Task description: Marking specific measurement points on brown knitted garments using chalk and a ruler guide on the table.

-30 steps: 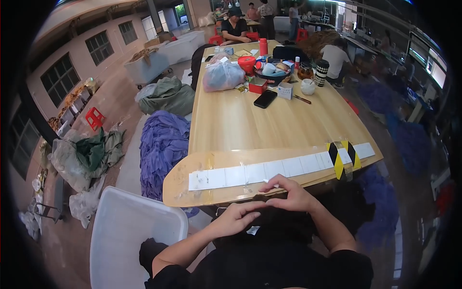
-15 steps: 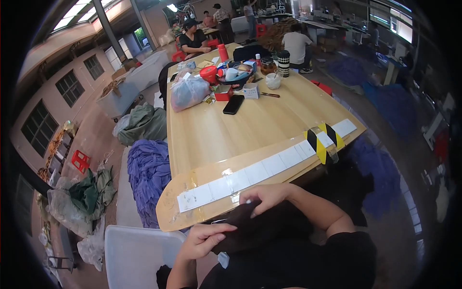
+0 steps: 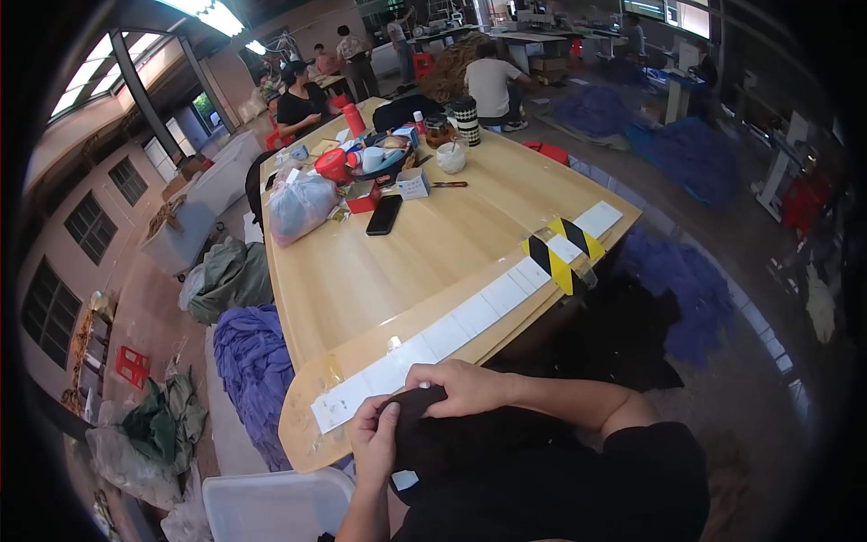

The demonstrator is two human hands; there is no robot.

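A dark brown-black piece of cloth (image 3: pixel 423 440) is stretched between my hands, just off the near edge of the table. My left hand (image 3: pixel 370 435) pinches its left edge, thumb on top. My right hand (image 3: pixel 462 388) grips the upper edge, fingers curled over it. Below my left hand a small white tag (image 3: pixel 404 480) shows against the cloth. Just beyond my hands, a long white paper strip (image 3: pixel 452 331) marked with cross lines is taped along the table's near edge. Its right part carries yellow-and-black striped tape (image 3: pixel 553 263). The cloth's lower part merges with my black clothing.
On the wooden table (image 3: pixel 361 280) are a black phone (image 3: pixel 384 216), a stuffed plastic bag (image 3: pixel 303 208), a white jar (image 3: pixel 451 157) and a checked flask (image 3: pixel 465 121). A whitish plastic bin (image 3: pixel 271 506) stands lower left, beside purple cloth (image 3: pixel 253 370). Several people are farther back.
My left hand has gone from extended fingers to pinching the cloth edge, and my hands are closer together. The view has swung, so the table sits farther left.
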